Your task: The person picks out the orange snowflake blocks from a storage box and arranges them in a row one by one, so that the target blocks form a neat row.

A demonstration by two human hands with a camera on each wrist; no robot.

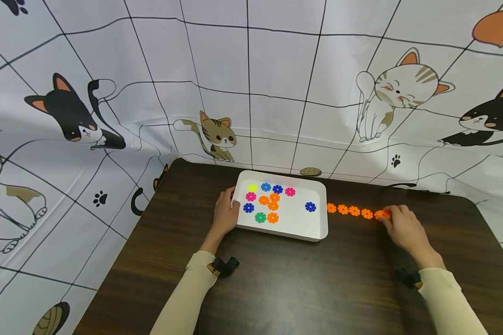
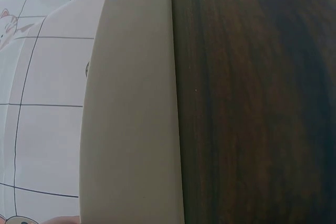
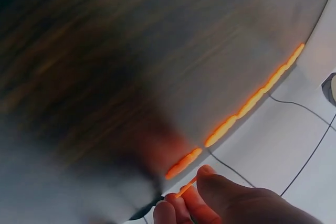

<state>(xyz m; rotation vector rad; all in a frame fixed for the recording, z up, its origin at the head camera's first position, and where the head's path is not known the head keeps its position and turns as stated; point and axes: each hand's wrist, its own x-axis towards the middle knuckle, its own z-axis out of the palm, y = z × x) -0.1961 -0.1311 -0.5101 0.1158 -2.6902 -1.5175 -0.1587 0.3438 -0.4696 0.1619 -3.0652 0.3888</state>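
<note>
Nearest the viewer, two forearms in cream long sleeves reach forward over a dark brown wood-grain table [image 1: 285,288], each wrist wearing a small black strap-mounted camera.

The right hand [image 1: 404,228] lies palm down on the table to the right, its fingertips gathered and pinching a flat orange flower-shaped plastic disc [image 1: 380,215]. In the right wrist view the thumb and fingers [image 3: 210,190] close on the thin edge of that disc, though the picture is blurred. This disc sits at the right end of a straight row of orange flower-shaped discs [image 1: 349,210] lying flat on the table, running leftward toward the tray and touching or nearly touching one another.

The left hand [image 1: 225,215] rests against the left side of a white rectangular plastic tray [image 1: 314,232] at mid-table, fingers curled over its rim and holding it. The left wrist view shows only the tray's pale wall [image 2: 131,129] beside the wood.

Inside the tray lie loose flower-shaped discs: orange ones [image 1: 270,203] clustered left of centre, with blue, pink, green and yellow around them, and one blue disc [image 1: 310,207] apart on the right.

Farthest back, a white cloth printed with cartoon cats and a black grid [image 1: 251,83] hangs behind the table.
</note>
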